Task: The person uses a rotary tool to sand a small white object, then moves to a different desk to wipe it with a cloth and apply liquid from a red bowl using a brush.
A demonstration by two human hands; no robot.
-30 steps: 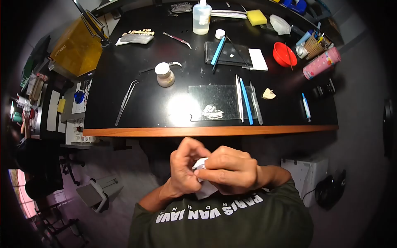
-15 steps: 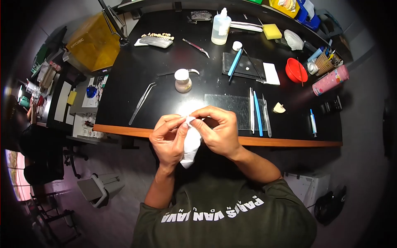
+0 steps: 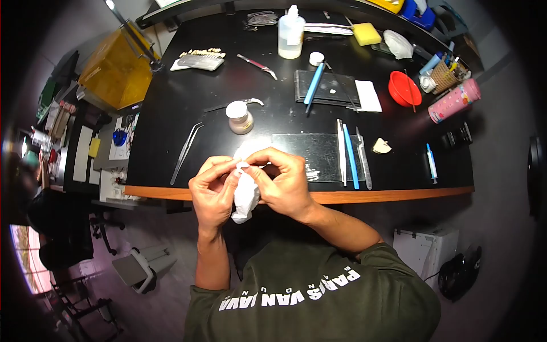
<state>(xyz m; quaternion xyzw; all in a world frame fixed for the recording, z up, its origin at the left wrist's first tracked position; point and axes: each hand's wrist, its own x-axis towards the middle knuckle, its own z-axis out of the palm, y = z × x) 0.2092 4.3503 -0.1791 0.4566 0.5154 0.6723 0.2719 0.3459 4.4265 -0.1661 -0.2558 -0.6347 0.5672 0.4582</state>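
At the front edge of the desk, my left hand (image 3: 213,191) and my right hand (image 3: 283,183) meet, fingertips and thumbs pinched on a white tissue (image 3: 246,196). Its lower end hangs crumpled between my palms. Whatever the tissue may be wrapped round at my fingertips is hidden. Just beyond my hands stands a small jar with a white lid (image 3: 239,117). A glass plate (image 3: 319,151) lies past my right hand, with slim hand tools, one of them blue (image 3: 350,157), on its right side. Metal tweezers (image 3: 186,154) rest to the left.
A tooth shade guide (image 3: 198,60), red-handled tweezers (image 3: 257,66) and a squeeze bottle (image 3: 291,37) lie or stand farther back. At right are a red bowl (image 3: 403,89), a pink flask (image 3: 454,101), a syringe (image 3: 431,162) and a cream-coloured piece (image 3: 382,146). A grey bin (image 3: 145,267) stands on the floor.
The camera view has shifted a little, and my hands sit slightly farther left over the desk edge. Both still pinch the tissue, whose hanging end is more bunched up.
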